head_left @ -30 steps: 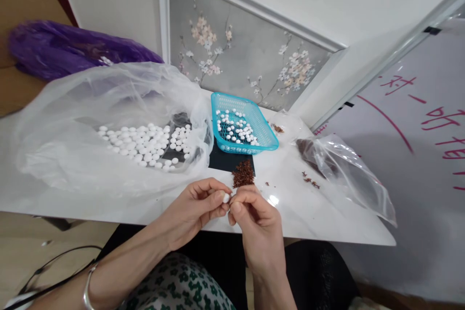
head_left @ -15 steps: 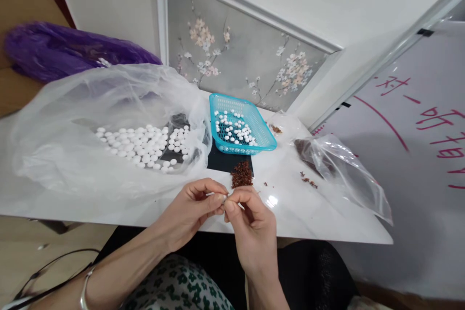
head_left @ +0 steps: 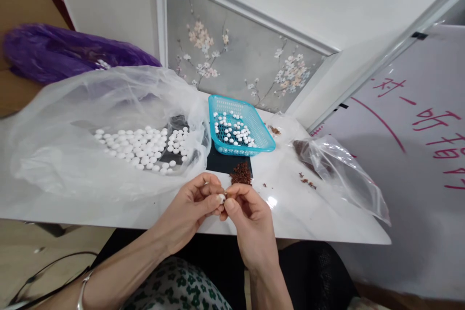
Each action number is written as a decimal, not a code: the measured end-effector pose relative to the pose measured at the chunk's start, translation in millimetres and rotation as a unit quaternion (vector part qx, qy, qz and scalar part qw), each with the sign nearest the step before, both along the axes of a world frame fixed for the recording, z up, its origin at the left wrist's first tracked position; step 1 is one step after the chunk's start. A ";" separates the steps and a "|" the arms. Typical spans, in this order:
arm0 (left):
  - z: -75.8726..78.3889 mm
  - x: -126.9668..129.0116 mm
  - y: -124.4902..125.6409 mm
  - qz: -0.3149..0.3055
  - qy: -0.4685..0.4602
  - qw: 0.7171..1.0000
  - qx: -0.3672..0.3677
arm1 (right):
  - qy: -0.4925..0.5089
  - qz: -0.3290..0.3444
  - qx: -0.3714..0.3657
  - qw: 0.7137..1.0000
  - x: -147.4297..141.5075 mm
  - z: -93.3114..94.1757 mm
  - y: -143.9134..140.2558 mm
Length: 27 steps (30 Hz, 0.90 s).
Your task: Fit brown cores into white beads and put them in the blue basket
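Left hand [head_left: 194,206] pinches a white ball [head_left: 222,197]; right hand [head_left: 255,220] touches it, grip unclear — brown heap [head_left: 241,173] beyond, blue basket [head_left: 259,128] behind.

On the glossy white table [head_left: 298,218], the rectangular blue plastic basket [head_left: 262,131] contains round white pellets [head_left: 238,134]. A large translucent plastic bag [head_left: 119,94] lies left, a clear plastic bag [head_left: 345,174] right, a reddish-brown granular heap [head_left: 240,173] in front.

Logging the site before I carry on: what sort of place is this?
Probably a small indoor workspace, perhaps in a home or office: a white table holds a blue basket of white balls, with a framed blossom picture behind and a written-on whiteboard to the right.
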<state>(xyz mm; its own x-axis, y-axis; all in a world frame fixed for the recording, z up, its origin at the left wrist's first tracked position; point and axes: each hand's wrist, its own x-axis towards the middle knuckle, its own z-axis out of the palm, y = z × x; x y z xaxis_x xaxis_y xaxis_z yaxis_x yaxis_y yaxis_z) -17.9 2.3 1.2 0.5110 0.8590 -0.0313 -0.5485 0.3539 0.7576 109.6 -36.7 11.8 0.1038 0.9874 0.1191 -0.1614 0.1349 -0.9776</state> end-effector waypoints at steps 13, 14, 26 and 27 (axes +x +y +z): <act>1.9 -3.7 0.4 -0.057 0.069 0.996 0.014 | -0.034 0.129 0.002 0.991 23.5 3.2 0.4; 2.0 -3.2 0.7 -0.055 0.072 0.996 0.013 | -0.025 0.126 -0.002 0.992 23.3 2.7 0.2; 6.4 1.2 -1.3 -0.026 0.123 0.991 0.035 | 0.015 0.069 0.025 0.997 13.2 -5.0 -4.2; 7.0 1.7 -1.6 -0.027 0.129 0.991 0.040 | 0.018 0.067 0.028 0.997 12.7 -5.8 -5.1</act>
